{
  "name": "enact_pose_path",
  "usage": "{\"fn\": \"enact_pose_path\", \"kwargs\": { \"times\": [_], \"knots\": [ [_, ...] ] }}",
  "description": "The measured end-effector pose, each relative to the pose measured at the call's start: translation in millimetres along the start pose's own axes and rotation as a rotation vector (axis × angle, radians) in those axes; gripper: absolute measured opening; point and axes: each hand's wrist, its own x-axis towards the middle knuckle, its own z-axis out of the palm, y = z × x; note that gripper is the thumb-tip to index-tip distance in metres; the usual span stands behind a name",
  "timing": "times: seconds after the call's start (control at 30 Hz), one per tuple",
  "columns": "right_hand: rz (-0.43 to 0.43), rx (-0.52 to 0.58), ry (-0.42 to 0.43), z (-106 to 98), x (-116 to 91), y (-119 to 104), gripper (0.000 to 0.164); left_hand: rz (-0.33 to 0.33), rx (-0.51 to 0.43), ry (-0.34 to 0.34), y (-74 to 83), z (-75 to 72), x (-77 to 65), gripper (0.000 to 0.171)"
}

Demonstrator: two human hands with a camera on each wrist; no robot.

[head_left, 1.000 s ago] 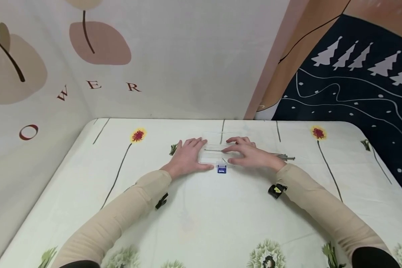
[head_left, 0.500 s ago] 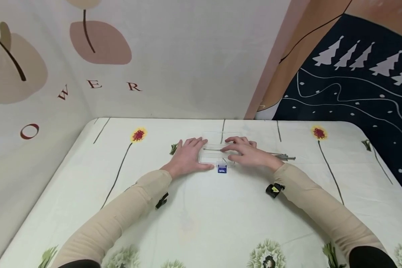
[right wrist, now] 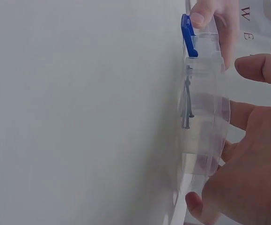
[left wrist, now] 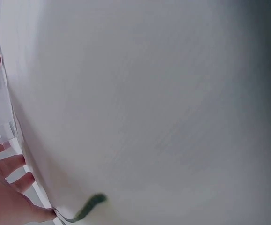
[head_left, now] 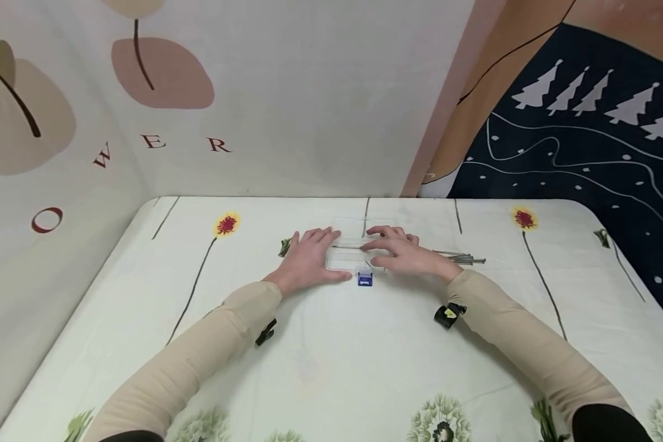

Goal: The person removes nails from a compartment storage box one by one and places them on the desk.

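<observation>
Two bare hands at a clear, rectangular plastic box [head_left: 341, 261] lying on a white, flower-printed tablecloth [head_left: 331, 356], with its small blue plastic latch [head_left: 365, 278] on the edge nearest the person. The left hand [head_left: 307, 258] is spread against the box's left end, its fingers extended and its thumb along the near edge, steadying rather than clenching. The right hand [head_left: 406, 253] arches over the right part, grasping nothing firmly: the index fingertip meets a long, thin, grey metal nail [head_left: 345, 247] lying lengthwise within the box's outline, while the thumb stands apart. Whether the nail rests on the floor of a compartment or across a divider cannot be told. Through the near wall, the right wrist view shows short, dark metal nails [right wrist: 188, 103] inside.

Likely faults: with only one fingertip on it, the long nail may roll or pivot if pressed off its middle, and could lodge askew over a divider. The box looks light; should the left hand slacken, a sideways push from the right could slide it over the cloth. To the right, a loose bundle of grey metal nails [head_left: 466, 259] lies outside the box, beside the right wrist; a careless backward sweep of the beige sleeve [head_left: 508, 319] could scatter it. Transparent walls make edges hard to judge, inviting a knocked rim.
</observation>
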Motion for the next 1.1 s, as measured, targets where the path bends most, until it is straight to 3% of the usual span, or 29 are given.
{"fn": "enact_pose_path", "kwargs": {
  "times": [0.27,0.57,0.8,1.1],
  "knots": [
    [0.003,0.033,0.055,0,1,-1,0.042,0.008,0.004,0.005,0.1,0.7,1.7,0.097],
    [-0.061,0.133,0.119,-2,3,-3,0.036,0.009,0.002,0.01,-0.1,0.7,0.3,0.097],
    [-0.024,0.235,0.173,0,8,-8,0.037,0.013,0.009,0.018,-0.1,2.1,0.8,0.096],
    [0.03,0.289,0.232,5,23,-13,0.027,0.013,0.01,0.019,-1.1,2.9,0.5,0.096]
  ]
}}
